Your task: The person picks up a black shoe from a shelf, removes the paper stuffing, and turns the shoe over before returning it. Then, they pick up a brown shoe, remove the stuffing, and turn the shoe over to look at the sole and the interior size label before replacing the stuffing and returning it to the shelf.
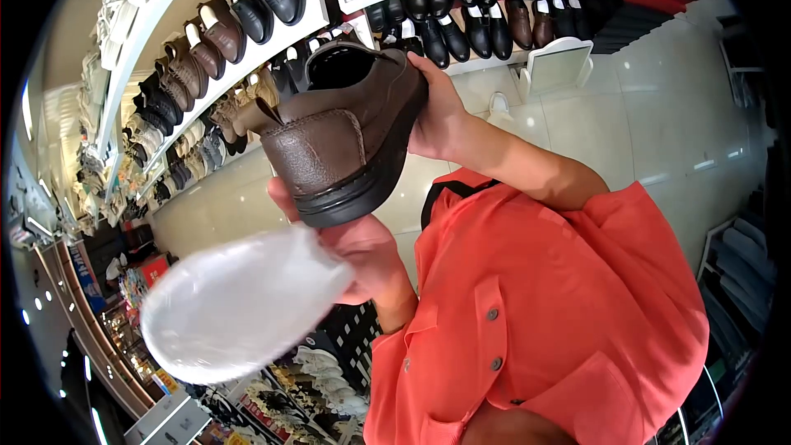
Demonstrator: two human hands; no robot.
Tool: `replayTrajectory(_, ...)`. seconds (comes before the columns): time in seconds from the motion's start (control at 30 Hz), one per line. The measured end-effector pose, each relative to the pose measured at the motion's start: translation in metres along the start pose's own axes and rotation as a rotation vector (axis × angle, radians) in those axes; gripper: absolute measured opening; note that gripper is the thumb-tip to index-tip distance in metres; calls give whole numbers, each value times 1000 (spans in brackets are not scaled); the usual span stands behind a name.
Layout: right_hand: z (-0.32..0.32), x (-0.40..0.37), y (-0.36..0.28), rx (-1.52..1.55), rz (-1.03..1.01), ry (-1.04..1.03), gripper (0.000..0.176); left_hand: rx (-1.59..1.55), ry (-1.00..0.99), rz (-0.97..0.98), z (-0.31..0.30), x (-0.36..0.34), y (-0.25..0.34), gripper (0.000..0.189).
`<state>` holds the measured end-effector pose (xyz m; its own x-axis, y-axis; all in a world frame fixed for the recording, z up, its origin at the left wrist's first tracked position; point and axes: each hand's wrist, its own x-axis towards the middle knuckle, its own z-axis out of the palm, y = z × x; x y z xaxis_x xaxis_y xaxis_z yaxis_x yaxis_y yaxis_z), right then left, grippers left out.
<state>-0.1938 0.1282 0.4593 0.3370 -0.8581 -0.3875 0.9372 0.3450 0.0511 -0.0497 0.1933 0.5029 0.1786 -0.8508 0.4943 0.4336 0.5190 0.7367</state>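
Observation:
A dark brown leather shoe (321, 144) with a black sole is held up before me, its heel towards me and its opening at the top. My right hand (437, 111) grips its far end from the right side, fingers partly hidden behind it. Under the heel is my left hand (362, 251), with a finger showing at the heel's left edge. A whitish, see-through plastic wrap (243, 305), blurred, extends leftwards from my left palm and seems held there.
White shelves (284, 37) with rows of black and brown shoes (222, 31) curve across the top and left. A white-framed floor mirror (556, 64) stands on the tiled floor (589, 119). Folded clothes (746, 259) lie on a rack at right. More shoes (321, 371) are low down.

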Motion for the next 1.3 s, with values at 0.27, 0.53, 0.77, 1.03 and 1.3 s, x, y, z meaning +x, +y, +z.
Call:
replayTrajectory(0.27,-5,-26,13,-17,3,-109,53,488,223,-167,-107,107,-24,55)
replayTrajectory(0.53,-39,-64,12,-92,134,31,58,657,-330,-438,-30,71,-47,53)
replayTrajectory(0.77,-86,-88,9,-366,402,174,59,294,-727,-774,-12,1,-145,43)
replayTrajectory(1.03,-79,-120,-32,-929,558,282,42,480,-929,-1101,-8,-45,-127,51)
replayTrajectory(1.3,45,-142,-72,-2067,-95,-236,24,635,-920,-1154,-7,-44,-94,50)
